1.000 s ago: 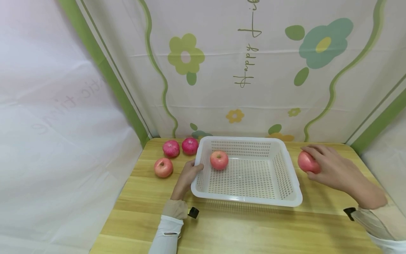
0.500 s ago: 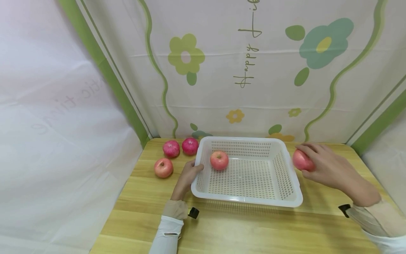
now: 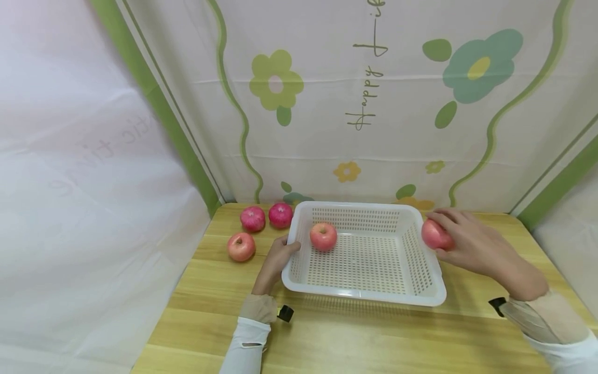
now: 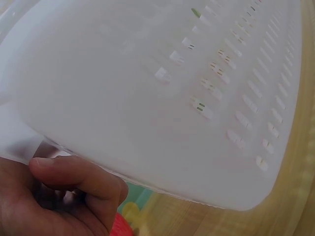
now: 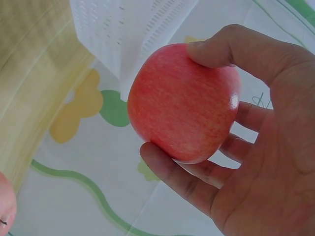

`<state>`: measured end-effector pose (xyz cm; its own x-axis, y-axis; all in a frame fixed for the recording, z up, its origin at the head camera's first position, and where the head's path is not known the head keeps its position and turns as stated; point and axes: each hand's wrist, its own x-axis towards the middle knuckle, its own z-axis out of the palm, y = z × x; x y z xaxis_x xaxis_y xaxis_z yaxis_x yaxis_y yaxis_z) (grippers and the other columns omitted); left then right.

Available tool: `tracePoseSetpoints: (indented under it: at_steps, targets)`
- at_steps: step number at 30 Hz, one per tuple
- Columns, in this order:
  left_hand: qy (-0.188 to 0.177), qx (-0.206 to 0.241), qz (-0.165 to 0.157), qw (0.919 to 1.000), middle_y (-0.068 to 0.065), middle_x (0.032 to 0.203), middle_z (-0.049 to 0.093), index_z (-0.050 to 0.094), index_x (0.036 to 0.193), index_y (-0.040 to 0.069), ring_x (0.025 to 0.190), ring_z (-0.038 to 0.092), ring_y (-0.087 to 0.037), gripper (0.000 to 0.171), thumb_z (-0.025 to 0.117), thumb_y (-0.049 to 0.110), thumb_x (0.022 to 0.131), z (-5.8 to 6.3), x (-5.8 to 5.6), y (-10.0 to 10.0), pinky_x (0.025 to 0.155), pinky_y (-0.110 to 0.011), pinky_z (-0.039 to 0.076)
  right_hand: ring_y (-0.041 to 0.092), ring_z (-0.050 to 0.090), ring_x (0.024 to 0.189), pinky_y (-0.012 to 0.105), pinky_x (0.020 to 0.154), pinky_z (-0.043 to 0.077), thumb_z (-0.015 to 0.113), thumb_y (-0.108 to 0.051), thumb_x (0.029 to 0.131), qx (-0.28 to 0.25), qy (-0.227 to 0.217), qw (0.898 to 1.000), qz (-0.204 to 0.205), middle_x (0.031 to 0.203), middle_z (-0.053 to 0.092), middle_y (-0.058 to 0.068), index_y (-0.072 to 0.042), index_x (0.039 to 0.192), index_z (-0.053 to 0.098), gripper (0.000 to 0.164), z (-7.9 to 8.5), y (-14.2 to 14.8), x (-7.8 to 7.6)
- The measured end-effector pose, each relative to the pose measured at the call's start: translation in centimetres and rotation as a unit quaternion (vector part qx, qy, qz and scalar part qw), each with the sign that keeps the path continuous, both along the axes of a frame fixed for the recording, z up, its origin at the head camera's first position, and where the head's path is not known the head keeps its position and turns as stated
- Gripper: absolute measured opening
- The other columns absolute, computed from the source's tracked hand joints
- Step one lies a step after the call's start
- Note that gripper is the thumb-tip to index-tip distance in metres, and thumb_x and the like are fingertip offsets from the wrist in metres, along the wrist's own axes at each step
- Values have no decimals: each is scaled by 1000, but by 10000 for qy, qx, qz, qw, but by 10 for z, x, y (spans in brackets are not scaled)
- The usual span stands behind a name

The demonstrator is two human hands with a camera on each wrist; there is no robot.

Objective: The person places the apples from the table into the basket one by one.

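A white perforated plastic basket stands on the table, tilted slightly in view. The left hand grips its left rim, thumb over the edge; in the left wrist view, curled fingers hold that rim from outside. Inside, near the left wall, lies a red apple. My right hand holds another red apple at the basket's right rim. The right wrist view shows this apple held between thumb and fingertips, with the palm apart from it.
Left of the basket lie a paler apple and two magenta, onion-like round things. Part of another pinkish fruit shows at the right wrist view's edge. Patterned cloth hangs behind the wooden table.
The right hand has moved left with its apple, from beside the basket to its right rim. The left hand and basket have stayed in place.
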<state>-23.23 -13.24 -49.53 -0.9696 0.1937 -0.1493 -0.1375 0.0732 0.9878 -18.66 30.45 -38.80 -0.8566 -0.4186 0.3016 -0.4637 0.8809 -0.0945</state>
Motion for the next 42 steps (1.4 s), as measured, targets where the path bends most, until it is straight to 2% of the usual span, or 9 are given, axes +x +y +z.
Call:
tracePoseSetpoints:
  at_steps: [3,11,16,23,26,30,34,42]
  targets:
    - [-14,-23,1,10000,-31,126,55,43,141,-3,110,55,-44,52,48,15,92,0,0,0,85,-54,51,35,46,111,52,64,51,79,-31,67,-27,15,10000,94,131,50,13,-11,131,54,72,1,-2,-1]
    - [64,-85,37,9999,-31,126,55,44,140,-4,109,56,-43,51,48,16,93,-1,0,0,84,-52,52,33,49,103,46,58,49,78,-28,66,0,-7,9996,271,129,50,12,-10,134,52,74,3,-7,-4]
    - [67,-120,40,9999,-31,126,55,44,140,-4,109,56,-43,51,48,16,93,-1,0,1,84,-52,52,32,48,104,45,58,49,77,-29,68,42,-170,9993,315,132,48,11,-12,136,51,75,4,-8,-5]
    - [-14,-75,8,10000,-32,126,54,43,140,-4,110,55,-43,50,49,15,94,1,-1,0,86,-53,51,32,49,106,44,63,50,77,-26,67,79,-57,9984,552,134,48,10,-13,135,52,73,5,-11,-8]
    - [-38,-53,-36,10000,-32,125,55,43,140,-6,108,57,-41,49,48,13,95,5,1,0,87,-55,50,31,48,109,44,65,51,77,-28,68,86,-106,9985,537,135,47,8,-15,135,52,73,5,-13,-9]
    - [-44,-111,-50,9999,-27,120,59,45,138,-6,101,61,-32,47,48,10,94,19,7,1,87,-57,49,30,47,113,43,67,51,78,-30,68,129,-216,9984,509,136,47,7,-15,137,52,75,6,-17,-10]
    - [26,-150,-61,9999,-24,116,61,45,138,-7,96,63,-28,47,47,8,94,31,14,3,88,-58,48,31,48,113,42,66,51,77,-30,70,202,-238,9971,691,134,48,10,-13,137,51,73,7,-20,-11]
    - [108,-64,-123,9998,-25,116,60,43,138,-9,101,61,-36,48,46,7,93,31,16,3,87,-60,48,29,49,110,38,64,49,76,-30,71,177,-81,9949,986,131,49,7,-14,134,53,69,9,-25,-13]
